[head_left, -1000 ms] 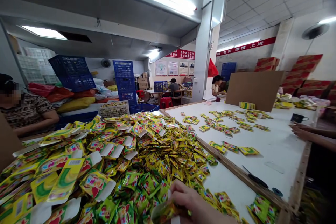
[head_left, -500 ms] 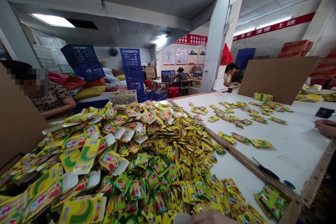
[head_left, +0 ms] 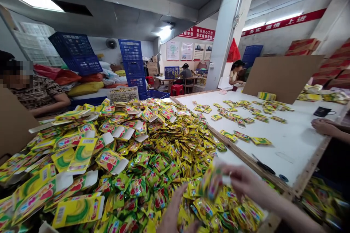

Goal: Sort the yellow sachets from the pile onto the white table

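My right hand grips a small yellow printed carton, blurred by motion, with white flaps showing near the fingers. To its lower left, my left hand comes up from the bottom edge, thumb and fingers apart, nothing in it. Below and around both hands lies a heap of small sachets, green sachets toward the front and yellow sachets farther back. Flat yellow cartons, several with white end flaps raised, cover the heap's left side.
A wooden strip divides the white table. Beyond it lie scattered filled packs, scissors and a tape roll. Cardboard panels stand at both sides. A co-worker's hands rest at right; another person sits left.
My right hand has risen from the bottom edge, with the carton now visible in it. My left hand has come into view. The camera has turned slightly right and down.
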`<state>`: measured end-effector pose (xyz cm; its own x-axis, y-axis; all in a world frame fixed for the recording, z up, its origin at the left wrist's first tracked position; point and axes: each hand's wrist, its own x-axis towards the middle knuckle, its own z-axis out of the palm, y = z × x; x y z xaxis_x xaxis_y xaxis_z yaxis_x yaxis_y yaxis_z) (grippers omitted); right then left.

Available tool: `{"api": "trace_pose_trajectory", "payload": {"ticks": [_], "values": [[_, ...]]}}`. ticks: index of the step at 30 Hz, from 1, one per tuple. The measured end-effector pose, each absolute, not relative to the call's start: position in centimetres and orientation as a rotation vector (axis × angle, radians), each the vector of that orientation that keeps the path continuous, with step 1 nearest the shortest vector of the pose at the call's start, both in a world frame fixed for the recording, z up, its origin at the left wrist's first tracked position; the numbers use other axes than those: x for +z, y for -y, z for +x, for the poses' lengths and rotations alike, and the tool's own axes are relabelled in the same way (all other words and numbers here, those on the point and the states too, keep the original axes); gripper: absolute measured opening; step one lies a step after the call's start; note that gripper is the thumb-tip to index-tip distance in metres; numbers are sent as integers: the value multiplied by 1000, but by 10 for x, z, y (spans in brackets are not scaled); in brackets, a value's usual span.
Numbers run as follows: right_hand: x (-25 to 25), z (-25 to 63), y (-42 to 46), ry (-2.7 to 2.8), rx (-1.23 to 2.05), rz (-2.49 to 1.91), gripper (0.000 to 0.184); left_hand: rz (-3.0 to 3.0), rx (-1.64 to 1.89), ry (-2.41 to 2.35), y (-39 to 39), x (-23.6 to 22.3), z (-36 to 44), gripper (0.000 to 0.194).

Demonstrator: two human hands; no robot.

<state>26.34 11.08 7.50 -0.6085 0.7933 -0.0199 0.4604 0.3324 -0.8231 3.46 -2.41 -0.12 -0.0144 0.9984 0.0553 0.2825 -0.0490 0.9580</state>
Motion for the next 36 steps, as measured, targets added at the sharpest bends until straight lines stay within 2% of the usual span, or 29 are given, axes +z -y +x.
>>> {"api": "trace_pose_trajectory", "payload": {"ticks": [3, 5, 8, 10, 12, 14, 18, 23, 26, 29, 36], "values": [[79, 286, -163, 2174, 321, -1445, 37, 1622, 1053, -1814, 14, -4, 15, 31], [66, 282, -171, 2223, 202, -1419, 41, 1667, 923, -1935, 6, -4, 11, 30], [25, 249, -142, 2485, 396, -1170, 43, 1740, 867, -1954, -3, -2, 18, 30], [-5, 225, -116, 2614, 488, -1020, 57, 1749, 901, -1932, -4, -1, 23, 28], [-27, 211, -103, 2640, 533, -972, 54, 1696, 940, -1891, 0, -2, 22, 26], [-37, 211, -104, 2619, 572, -967, 44, 1594, 987, -1846, 6, -7, 17, 25], [-28, 222, -118, 2543, 636, -985, 37, 1308, 1096, -1617, 11, -19, 10, 31], [-7, 206, -89, 2474, 735, -775, 43, 568, 1334, -1001, 0, -18, 34, 57], [-10, 186, -63, 2413, 810, -606, 46, 316, 1431, -845, -5, -13, 48, 50], [-23, 172, -52, 2203, 991, -704, 55, 173, 1566, -852, -8, -11, 48, 42], [-29, 164, -68, 1762, 1594, -634, 31, 387, 1407, -777, 6, -8, 21, 60]]}}
